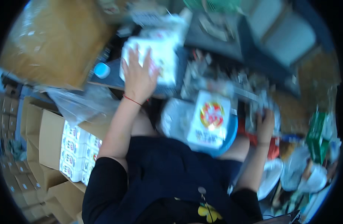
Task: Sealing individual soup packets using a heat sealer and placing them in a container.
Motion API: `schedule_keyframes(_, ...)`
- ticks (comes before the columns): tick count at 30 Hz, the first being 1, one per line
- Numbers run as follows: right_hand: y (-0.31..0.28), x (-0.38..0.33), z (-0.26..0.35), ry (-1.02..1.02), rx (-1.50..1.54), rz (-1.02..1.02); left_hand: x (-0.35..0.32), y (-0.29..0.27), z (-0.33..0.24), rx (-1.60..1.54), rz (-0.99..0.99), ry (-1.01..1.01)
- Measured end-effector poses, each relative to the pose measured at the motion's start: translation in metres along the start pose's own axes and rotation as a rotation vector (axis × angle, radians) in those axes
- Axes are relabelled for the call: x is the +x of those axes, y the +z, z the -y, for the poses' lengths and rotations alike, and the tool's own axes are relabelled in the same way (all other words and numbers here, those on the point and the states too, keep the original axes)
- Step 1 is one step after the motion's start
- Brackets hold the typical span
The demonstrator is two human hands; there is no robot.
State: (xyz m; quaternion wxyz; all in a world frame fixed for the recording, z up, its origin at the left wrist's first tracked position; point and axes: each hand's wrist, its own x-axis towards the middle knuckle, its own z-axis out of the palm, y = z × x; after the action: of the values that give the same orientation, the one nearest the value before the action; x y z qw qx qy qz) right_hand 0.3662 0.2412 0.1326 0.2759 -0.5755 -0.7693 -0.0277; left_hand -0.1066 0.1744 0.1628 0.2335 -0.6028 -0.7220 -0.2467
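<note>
My left hand point(139, 76) lies with its fingers spread on a white printed packet point(166, 59), which rests on a dark table. Between my knees, a white packet with a round red and yellow print point(210, 117) lies over a blue tub point(233, 128), next to clear plastic. My right hand point(266, 123) reaches out at the right, beside a heap of plastic wrapping. Its fingers are blurred, so whether they hold anything does not show.
At my left stands an open cardboard box point(52, 138) with rows of small white printed packs point(72, 149). A large brown wrapped parcel point(55, 41) fills the upper left. A blue cap point(101, 70) sits on the table. Green box point(316, 130) and bags crowd the right.
</note>
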Motion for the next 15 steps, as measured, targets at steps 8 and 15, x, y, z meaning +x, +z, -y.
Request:
schedule_keyframes(8,0.001,-0.023,0.002,0.038,0.077,-0.062,-0.034,0.012,0.029,-0.02,0.327,-0.033)
schedule_keyframes(15,0.014,-0.013,-0.03,-0.09,-0.125,0.01,-0.066,0.005,0.019,-0.153,0.165,0.117)
